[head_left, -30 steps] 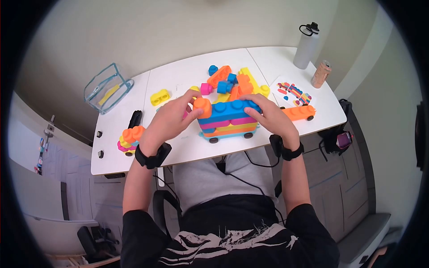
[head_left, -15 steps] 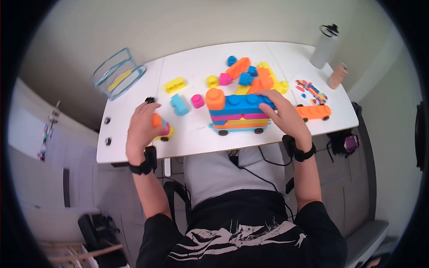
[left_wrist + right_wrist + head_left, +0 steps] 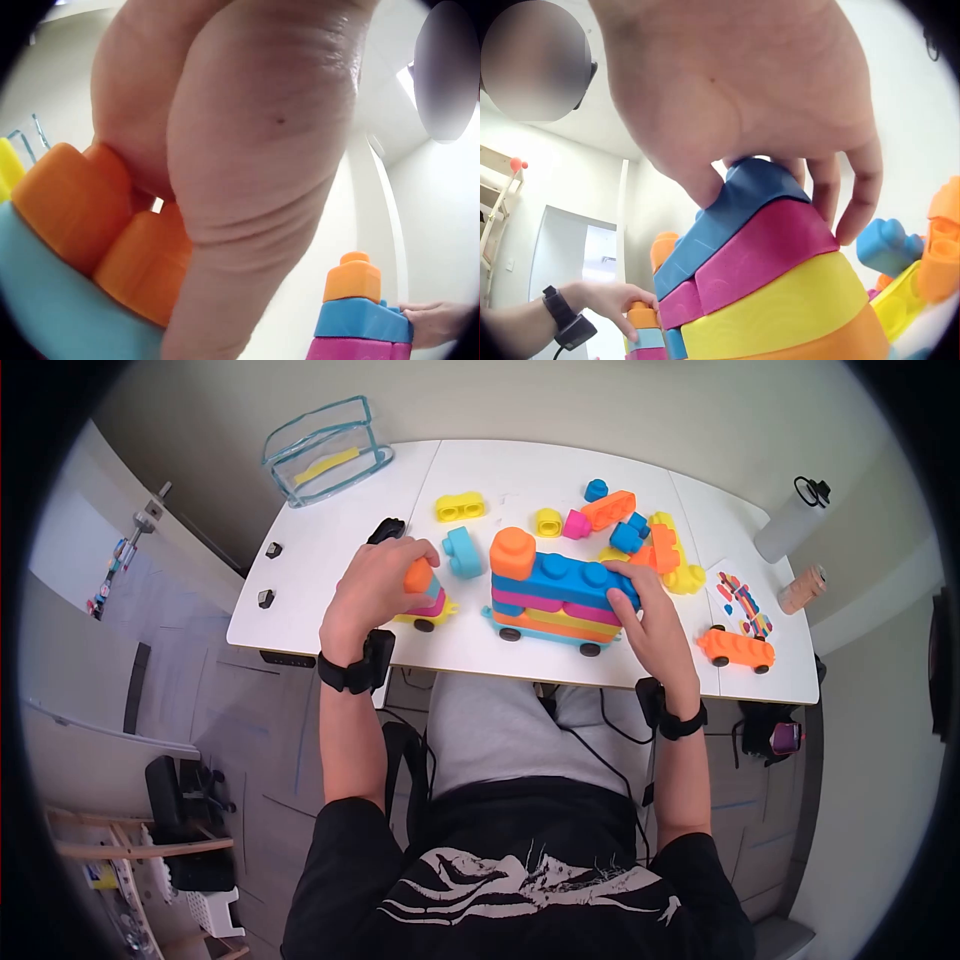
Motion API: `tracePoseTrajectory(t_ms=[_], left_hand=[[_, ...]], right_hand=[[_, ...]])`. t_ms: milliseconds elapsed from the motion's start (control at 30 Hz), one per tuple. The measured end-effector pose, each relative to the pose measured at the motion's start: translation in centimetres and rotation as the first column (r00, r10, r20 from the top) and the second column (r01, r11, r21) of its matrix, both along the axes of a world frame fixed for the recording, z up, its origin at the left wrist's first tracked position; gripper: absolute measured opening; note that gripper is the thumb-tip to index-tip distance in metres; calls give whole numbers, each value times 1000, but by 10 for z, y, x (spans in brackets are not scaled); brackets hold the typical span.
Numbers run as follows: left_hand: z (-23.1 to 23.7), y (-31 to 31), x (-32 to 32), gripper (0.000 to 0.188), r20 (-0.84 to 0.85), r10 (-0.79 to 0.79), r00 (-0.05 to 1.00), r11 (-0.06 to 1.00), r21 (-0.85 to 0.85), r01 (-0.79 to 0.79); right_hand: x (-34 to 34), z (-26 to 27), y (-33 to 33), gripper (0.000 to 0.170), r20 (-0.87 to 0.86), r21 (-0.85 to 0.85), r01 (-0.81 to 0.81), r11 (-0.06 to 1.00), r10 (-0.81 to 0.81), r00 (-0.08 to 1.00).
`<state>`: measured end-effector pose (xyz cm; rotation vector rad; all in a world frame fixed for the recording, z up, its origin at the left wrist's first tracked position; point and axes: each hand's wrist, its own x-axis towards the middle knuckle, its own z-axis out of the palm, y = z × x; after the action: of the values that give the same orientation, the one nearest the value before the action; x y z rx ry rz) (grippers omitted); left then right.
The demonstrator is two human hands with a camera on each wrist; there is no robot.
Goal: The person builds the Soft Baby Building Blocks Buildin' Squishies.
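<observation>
My left hand (image 3: 378,588) grips the orange blocks (image 3: 71,206) on top of a small wheeled stack, with a light blue block (image 3: 45,292) under them. To its right stands a taller wheeled stack with a blue top block (image 3: 565,575) and an orange block (image 3: 512,552) at its left end. The fingers and thumb of my right hand (image 3: 655,625) hold the right end of that blue block. In the right wrist view, magenta (image 3: 769,255) and yellow (image 3: 780,307) layers lie below the blue one.
Loose blocks, among them a light blue one (image 3: 463,552) and a yellow one (image 3: 459,507), lie behind the stacks. An orange wheeled base (image 3: 738,649), a picture sheet, a can (image 3: 802,590) and a bottle (image 3: 792,523) are right; a clear case (image 3: 325,452) stands back left.
My left hand has left the tall stack's orange block and taken hold of the small stack, which now stands closer to the tall one. My right hand remains on the blue block.
</observation>
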<state>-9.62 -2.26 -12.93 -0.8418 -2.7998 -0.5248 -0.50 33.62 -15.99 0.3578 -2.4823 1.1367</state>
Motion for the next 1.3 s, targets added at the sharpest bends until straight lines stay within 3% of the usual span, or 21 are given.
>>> tracePoseTrajectory(t_ms=[100, 433, 533, 600, 633, 700, 733, 800, 833, 900, 967, 1067, 1133, 1167, 1267, 1300], left_hand=[[4, 6, 2, 41, -26, -43, 999, 997, 64, 44], [-14, 18, -4, 41, -21, -64, 998, 998, -20, 64], [-13, 16, -4, 40, 2, -17, 1000, 998, -53, 17], [-15, 10, -4, 40, 10, 18, 1000, 998, -60, -18], [-21, 6, -4, 43, -82, 15, 996, 999, -46, -19], [-24, -3, -3, 46, -177, 17, 984, 999, -36, -24], [-25, -9, -2, 49, -204, 61, 977, 998, 0, -62], [-31, -24, -4, 59, -234, 113, 966, 993, 53, -104], [-30, -33, -2, 62, -245, 123, 962, 992, 28, -120], [-40, -48, -6, 70, -293, 222, 930, 971, -20, -238], [-49, -72, -17, 77, -314, 228, 921, 964, -58, -259], [-57, -101, -28, 82, -296, 257, 920, 956, -59, -286], [-60, -114, -35, 83, -289, 243, 926, 959, -75, -275], [-61, -119, -38, 84, -286, 273, 918, 946, -92, -310], [-63, -128, -42, 85, -294, 295, 909, 935, -108, -338], [-63, -130, -42, 85, -301, 299, 906, 933, -110, -344]], right_hand=[[-5, 1, -12, 33, 13, -9, -18, 1000, 18, 1000], [-8, 1, -31, 31, 13, -29, -32, 999, 33, 999], [-8, 1, -32, 41, 80, -13, -46, 999, 47, 996], [-4, -7, -34, 61, 5, -33, -64, 997, 64, 998], [1, -7, -35, 61, 0, -34, -73, 997, 73, 997], [12, -3, -32, 79, -92, 172, 28, 985, -12, 996], [14, -3, -26, 79, -92, 170, 26, 985, -11, 996], [22, -4, -9, 84, 30, 274, -70, 959, 64, 997], [25, -2, -5, 84, 34, 266, -54, 962, 47, 998], [25, 5, 9, 83, 121, 332, -167, 928, 134, 984], [31, 4, 21, 83, 152, 339, -122, 933, 74, 986], [31, -10, 54, 69, 253, 366, -122, 923, 27, 967], [24, -21, 97, 56, 545, 320, -127, 939, -72, 835], [25, -17, 111, 51, 576, 338, -16, 941, -193, 795], [30, -31, 163, 52, 482, 439, 130, 889, -356, 801], [32, -36, 179, 52, 398, 464, 245, 851, -448, 801]])
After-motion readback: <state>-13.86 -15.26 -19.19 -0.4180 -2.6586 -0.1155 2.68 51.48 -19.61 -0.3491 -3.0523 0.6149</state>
